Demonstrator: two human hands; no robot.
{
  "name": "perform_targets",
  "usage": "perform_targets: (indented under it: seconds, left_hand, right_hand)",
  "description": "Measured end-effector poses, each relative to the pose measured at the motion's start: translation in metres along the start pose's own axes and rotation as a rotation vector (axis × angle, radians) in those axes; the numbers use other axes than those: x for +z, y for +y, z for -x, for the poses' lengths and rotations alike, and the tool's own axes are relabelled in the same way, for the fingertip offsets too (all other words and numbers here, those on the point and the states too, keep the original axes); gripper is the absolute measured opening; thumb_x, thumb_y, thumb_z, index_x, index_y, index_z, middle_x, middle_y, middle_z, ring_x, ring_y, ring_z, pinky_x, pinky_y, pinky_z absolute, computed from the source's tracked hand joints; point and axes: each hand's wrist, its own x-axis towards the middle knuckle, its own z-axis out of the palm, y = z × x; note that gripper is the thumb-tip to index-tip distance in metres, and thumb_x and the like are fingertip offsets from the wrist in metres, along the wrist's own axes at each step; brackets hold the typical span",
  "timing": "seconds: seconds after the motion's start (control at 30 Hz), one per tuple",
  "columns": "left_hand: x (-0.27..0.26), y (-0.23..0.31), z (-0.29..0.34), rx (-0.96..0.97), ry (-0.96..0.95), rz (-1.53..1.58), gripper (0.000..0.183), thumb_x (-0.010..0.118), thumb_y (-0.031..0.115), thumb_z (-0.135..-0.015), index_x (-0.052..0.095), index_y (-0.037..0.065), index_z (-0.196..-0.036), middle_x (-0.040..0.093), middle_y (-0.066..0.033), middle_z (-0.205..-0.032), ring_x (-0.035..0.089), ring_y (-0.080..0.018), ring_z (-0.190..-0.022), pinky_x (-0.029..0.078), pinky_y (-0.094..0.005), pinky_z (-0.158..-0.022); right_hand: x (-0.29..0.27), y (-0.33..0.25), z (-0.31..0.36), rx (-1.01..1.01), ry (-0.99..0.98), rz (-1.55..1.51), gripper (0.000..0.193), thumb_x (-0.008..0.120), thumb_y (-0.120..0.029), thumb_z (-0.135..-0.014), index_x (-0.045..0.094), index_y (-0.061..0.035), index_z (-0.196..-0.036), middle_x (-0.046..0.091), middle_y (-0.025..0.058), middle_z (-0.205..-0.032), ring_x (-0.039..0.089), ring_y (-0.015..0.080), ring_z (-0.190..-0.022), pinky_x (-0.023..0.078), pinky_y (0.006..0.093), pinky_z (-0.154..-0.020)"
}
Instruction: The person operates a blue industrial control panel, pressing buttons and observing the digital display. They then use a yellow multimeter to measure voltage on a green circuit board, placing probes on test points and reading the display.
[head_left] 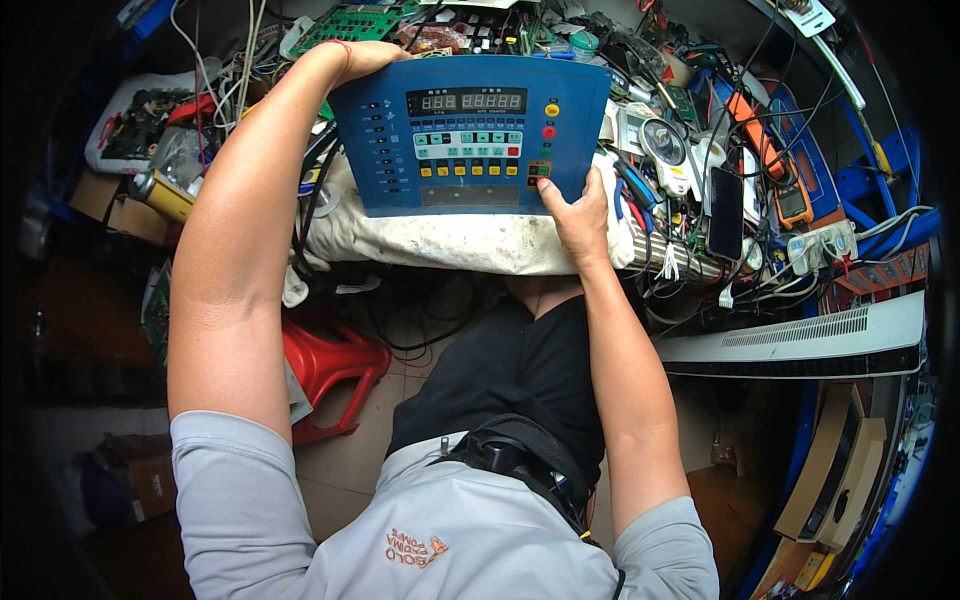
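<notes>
A blue control panel [465,140] with two dark digit displays and rows of coloured keys is tilted up above the bench's near edge. My left hand [368,58] grips its top left corner, the fingers hidden behind the top edge. At the lower right, my right hand [580,215] holds the panel's edge, its thumb on the front beside a small group of buttons and its other fingers mostly out of sight behind. Beneath the panel, a stained whitish cloth [430,240] covers the bench edge.
Circuit boards, tools and cables crowd the bench. To the right lie a black phone [725,215], an orange multimeter [793,203] and a power strip [823,247]. A white tray [105,150] of boards is at left; a red stool [335,365] stands below.
</notes>
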Motion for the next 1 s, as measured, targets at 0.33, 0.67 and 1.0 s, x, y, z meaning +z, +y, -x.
perform_targets:
  seconds: [0.33, 0.67, 1.0]
  left_hand:
    - [0.0017, -0.0033, -0.0048, 0.0, 0.055, -0.062, 0.044, 0.047, 0.043, -0.103, 0.068, 0.024, -0.137, 0.069, -0.016, -0.136, 0.071, -0.0292, -0.117, 0.052, -0.047, -0.107]
    - [0.0012, -0.0019, -0.0022, 0.01, 0.042, -0.036, 0.042, 0.047, 0.041, -0.103, 0.069, 0.024, -0.135, 0.07, -0.0153, -0.134, 0.072, -0.0275, -0.116, 0.052, -0.0456, -0.105]
    - [0.0029, -0.0013, -0.0017, 0.011, 0.052, -0.021, 0.042, 0.047, 0.041, -0.103, 0.069, 0.023, -0.135, 0.07, -0.0151, -0.133, 0.072, -0.0272, -0.115, 0.053, -0.045, -0.104]
  right_hand:
    - [0.0016, -0.0008, -0.0002, 0.003, 0.026, 0.025, 0.049, 0.081, -0.032, -0.089, 0.063, 0.0, -0.121, 0.075, 0.0176, -0.107, 0.072, 0.0305, -0.098, 0.055, 0.0395, -0.091]
    - [0.0021, -0.0008, -0.0005, 0.0, 0.034, 0.03, 0.05, 0.082, -0.034, -0.089, 0.063, 0.0001, -0.121, 0.075, 0.0178, -0.107, 0.073, 0.0311, -0.099, 0.055, 0.0395, -0.091]
    - [0.0022, -0.0016, -0.0002, 0.008, 0.032, 0.019, 0.05, 0.081, -0.034, -0.089, 0.063, 0.0005, -0.121, 0.075, 0.0182, -0.107, 0.073, 0.0309, -0.099, 0.055, 0.0396, -0.091]
